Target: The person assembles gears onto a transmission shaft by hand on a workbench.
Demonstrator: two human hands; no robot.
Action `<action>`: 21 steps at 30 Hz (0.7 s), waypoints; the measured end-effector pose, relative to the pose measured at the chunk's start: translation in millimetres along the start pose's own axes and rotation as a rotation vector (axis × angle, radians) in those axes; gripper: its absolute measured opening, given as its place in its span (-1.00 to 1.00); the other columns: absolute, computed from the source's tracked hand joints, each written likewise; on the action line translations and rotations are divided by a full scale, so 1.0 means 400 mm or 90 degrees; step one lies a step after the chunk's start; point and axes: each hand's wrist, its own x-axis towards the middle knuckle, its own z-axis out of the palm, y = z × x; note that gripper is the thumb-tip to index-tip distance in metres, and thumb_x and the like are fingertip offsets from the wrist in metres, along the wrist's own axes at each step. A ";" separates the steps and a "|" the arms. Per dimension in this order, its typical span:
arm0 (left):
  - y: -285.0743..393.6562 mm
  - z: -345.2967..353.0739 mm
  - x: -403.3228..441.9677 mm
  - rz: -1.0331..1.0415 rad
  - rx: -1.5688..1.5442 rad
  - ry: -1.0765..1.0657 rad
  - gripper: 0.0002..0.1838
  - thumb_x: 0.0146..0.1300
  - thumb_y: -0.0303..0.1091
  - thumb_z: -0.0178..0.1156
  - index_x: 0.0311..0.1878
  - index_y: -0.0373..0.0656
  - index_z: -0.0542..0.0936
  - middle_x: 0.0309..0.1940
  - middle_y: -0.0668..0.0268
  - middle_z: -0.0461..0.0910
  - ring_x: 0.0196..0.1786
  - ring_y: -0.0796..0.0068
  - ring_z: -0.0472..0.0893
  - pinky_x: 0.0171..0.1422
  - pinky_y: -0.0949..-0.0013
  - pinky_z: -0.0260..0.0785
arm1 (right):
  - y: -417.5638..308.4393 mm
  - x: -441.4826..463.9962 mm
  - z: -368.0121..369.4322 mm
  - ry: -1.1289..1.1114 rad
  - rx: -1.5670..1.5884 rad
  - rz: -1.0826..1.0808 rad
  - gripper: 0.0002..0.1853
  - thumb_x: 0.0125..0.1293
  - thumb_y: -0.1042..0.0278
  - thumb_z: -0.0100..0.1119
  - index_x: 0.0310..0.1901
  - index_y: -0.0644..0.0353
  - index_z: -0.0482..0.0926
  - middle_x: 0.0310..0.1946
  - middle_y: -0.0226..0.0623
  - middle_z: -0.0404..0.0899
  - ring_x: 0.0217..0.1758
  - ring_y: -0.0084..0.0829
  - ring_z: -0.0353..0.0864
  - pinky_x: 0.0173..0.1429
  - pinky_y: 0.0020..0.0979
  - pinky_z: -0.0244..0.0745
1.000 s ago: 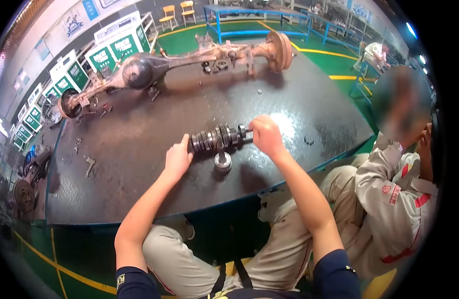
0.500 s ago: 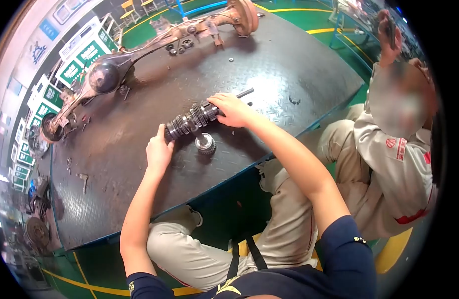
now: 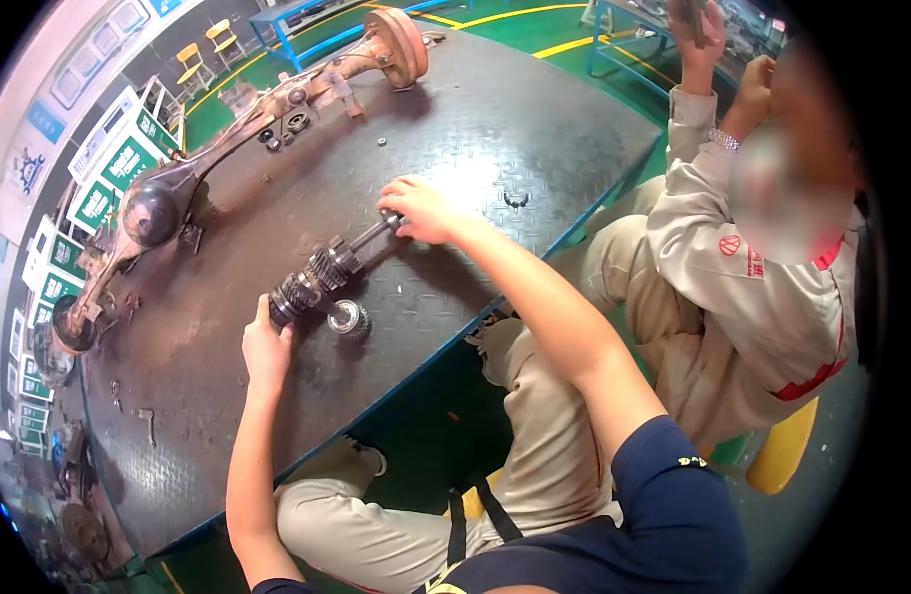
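A dark metal gear shaft [image 3: 329, 269], stacked with several toothed gears, lies at a slant on the steel table. My left hand [image 3: 267, 348] is closed around its near left end, thumb and fingers on the last gear. At the other end, where the shaft is thin and bare, my right hand [image 3: 422, 210] is closed on the tip; its lower fingers are partly hidden. A separate bright gear [image 3: 348, 319] rests on the table just below the stack, very close to it.
A rusty axle housing [image 3: 150, 216] stretches along the table's far left side. Several bearing rings [image 3: 297, 123] lie beside it. A dark curved clip [image 3: 516, 201] and a small nut [image 3: 382, 142] lie farther back. A co-worker [image 3: 742, 247] sits at the right, hands raised.
My right hand has moved from the gears to the shaft's thin end. My left hand stays at the other end. The whole view has shifted, so the table appears farther left.
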 end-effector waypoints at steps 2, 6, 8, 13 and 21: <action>-0.004 0.004 -0.002 0.022 -0.008 0.010 -0.31 0.08 -0.43 0.45 0.32 -0.17 0.46 -0.26 -0.14 0.68 -0.14 -0.19 0.69 -0.04 -0.04 0.54 | 0.030 -0.006 0.002 0.007 -0.015 0.024 -0.39 -0.07 0.34 0.55 0.13 0.05 0.63 0.27 -0.24 0.49 0.44 -0.09 0.31 0.49 -0.10 0.24; 0.008 -0.014 -0.004 -0.004 0.012 0.004 -0.30 0.06 -0.42 0.46 0.32 -0.08 0.47 -0.27 -0.14 0.68 -0.12 -0.19 0.69 -0.02 -0.07 0.54 | 0.010 -0.003 -0.028 -0.013 -0.064 0.032 -0.32 0.00 0.28 0.52 0.24 0.07 0.57 0.45 -0.15 0.31 0.56 0.04 0.15 0.58 -0.01 0.12; 0.000 -0.009 -0.004 -0.009 -0.006 0.000 -0.31 0.07 -0.41 0.45 0.32 -0.09 0.46 -0.29 -0.13 0.68 -0.14 -0.19 0.69 -0.04 -0.06 0.55 | -0.048 -0.024 -0.015 -0.126 -0.175 0.179 -0.29 0.11 0.27 0.41 0.36 0.10 0.48 0.59 -0.10 0.08 0.65 0.15 -0.06 0.65 0.10 -0.05; 0.007 -0.016 -0.005 -0.004 -0.007 0.004 -0.27 0.06 -0.40 0.45 0.36 -0.13 0.45 -0.27 -0.12 0.69 -0.14 -0.15 0.70 -0.01 -0.02 0.57 | -0.175 0.030 -0.137 -0.317 -0.219 0.114 -0.41 0.20 0.42 0.22 0.34 0.09 0.52 0.61 -0.22 0.07 0.67 0.07 -0.06 0.66 0.10 -0.10; 0.013 -0.020 -0.006 -0.010 -0.012 -0.012 -0.28 0.07 -0.44 0.44 0.36 -0.21 0.44 -0.29 -0.12 0.69 -0.14 -0.15 0.71 0.00 0.00 0.57 | -0.157 0.029 -0.085 -0.134 -0.053 0.018 -0.61 0.11 0.56 0.18 0.01 0.14 0.72 0.40 -0.16 0.44 0.50 -0.09 0.32 0.57 -0.14 0.16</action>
